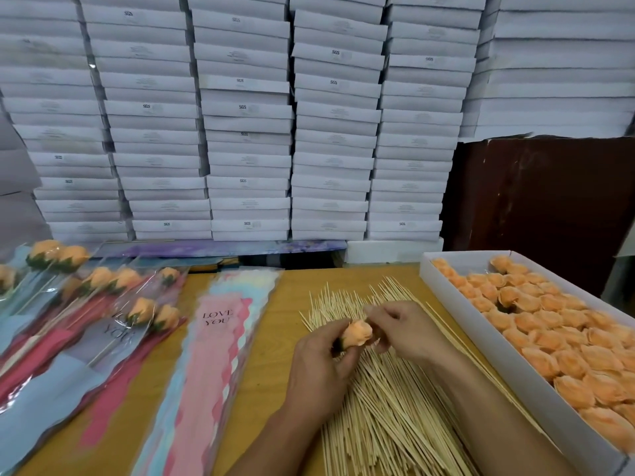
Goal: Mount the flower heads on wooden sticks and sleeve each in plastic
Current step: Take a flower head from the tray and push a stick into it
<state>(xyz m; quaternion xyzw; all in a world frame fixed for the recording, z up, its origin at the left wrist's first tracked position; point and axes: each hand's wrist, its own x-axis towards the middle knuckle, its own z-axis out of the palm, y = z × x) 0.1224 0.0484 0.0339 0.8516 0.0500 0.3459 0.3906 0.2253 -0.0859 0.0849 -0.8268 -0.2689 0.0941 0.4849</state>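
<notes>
peach flower heads [546, 324] (green bases), pale sticks [395, 413]

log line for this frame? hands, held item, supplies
left hand: grips flower head | right hand: fingers at flower head | wooden sticks: loose pile under hands | stick: not yet mounted

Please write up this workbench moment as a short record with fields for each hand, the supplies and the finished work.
left hand: the left hand grips an orange flower head by its green base
right hand: the right hand touches the flower's petals with curled fingertips
sticks: a loose pile of wooden sticks under both hands
flower supply: white box of orange heads, on the right
sleeves: stack of "LOVE YOU" plastic sleeves, left of the sticks
finished: sleeved flowers on sticks at far left
</notes>
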